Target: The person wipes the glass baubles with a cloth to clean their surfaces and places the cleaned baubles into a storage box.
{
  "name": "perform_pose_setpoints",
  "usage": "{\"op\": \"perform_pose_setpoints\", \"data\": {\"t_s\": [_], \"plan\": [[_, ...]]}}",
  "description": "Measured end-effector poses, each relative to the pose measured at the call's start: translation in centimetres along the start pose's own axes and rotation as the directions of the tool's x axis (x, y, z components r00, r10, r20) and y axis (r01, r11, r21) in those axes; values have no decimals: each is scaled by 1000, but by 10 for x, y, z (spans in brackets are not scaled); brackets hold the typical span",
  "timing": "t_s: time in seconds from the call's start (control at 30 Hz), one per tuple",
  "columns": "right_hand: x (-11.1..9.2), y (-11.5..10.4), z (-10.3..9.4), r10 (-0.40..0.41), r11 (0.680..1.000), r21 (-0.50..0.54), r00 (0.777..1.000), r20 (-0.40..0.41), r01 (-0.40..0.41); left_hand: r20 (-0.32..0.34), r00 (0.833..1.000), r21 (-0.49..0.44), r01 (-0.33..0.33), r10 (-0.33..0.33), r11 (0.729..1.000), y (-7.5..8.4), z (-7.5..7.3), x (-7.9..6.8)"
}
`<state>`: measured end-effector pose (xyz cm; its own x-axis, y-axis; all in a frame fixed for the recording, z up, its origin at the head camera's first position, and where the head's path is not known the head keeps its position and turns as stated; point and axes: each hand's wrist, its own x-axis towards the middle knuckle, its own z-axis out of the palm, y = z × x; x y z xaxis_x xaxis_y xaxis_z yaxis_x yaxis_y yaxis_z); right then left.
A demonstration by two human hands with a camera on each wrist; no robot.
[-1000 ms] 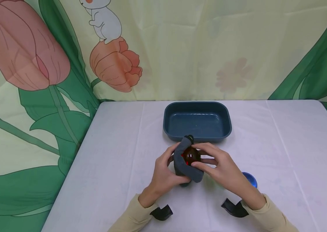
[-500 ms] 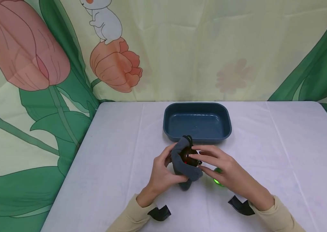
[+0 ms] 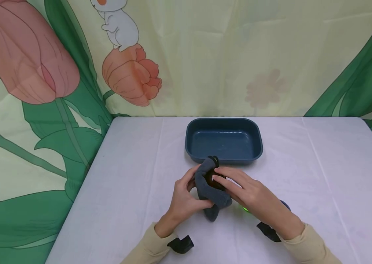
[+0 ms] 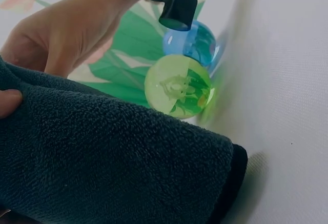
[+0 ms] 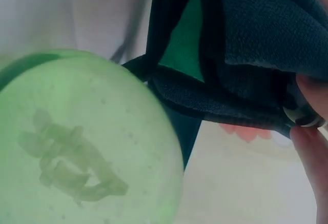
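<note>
In the head view my left hand (image 3: 184,200) grips a folded dark blue-grey cloth (image 3: 205,190) from its left side. The cloth wraps partly around a dark brownish ball (image 3: 209,179). My right hand (image 3: 253,196) holds the ball's right side, fingers on top; its thumb is hidden in the head view. The right wrist view shows fingertips (image 5: 310,142) at a dark shiny edge inside the cloth (image 5: 277,34). Close by is a translucent green ball (image 4: 177,86) with a figure inside, mostly covered by my right hand in the head view.
A dark blue rectangular tub (image 3: 223,156) stands just beyond my hands on the white-covered table (image 3: 133,176). A blue ball (image 4: 197,44) lies beside the green one, mostly behind my right forearm in the head view. A printed curtain (image 3: 205,66) hangs behind the table.
My right hand has shifted its grip on the ball, moving right and then back left over it. The ball has turned and sits deeper in the cloth, whose lower corner hangs further down.
</note>
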<state>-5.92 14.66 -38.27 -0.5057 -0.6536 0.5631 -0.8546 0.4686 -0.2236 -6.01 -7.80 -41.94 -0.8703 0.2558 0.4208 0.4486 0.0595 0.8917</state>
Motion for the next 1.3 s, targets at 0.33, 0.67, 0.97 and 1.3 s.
{"op": "perform_pose_setpoints", "data": {"t_s": [0.33, 0.67, 0.97, 1.3], "plan": [[2, -1, -2, 49, 998, 31, 999, 8, -49, 27, 1000, -43, 8, -7, 999, 0, -4, 2], [7, -5, -5, 349, 862, 344, 928, 129, -372, 48, 997, 3, -59, 59, 998, -5, -5, 1], [7, -3, -6, 466, 736, 462, 866, 183, -494, 55, 996, -18, -75, 76, 997, -7, -4, 7], [3, -4, -8, 365, 882, 293, 928, 70, -369, 38, 999, -52, -35, 37, 998, -7, 0, 9]]}}
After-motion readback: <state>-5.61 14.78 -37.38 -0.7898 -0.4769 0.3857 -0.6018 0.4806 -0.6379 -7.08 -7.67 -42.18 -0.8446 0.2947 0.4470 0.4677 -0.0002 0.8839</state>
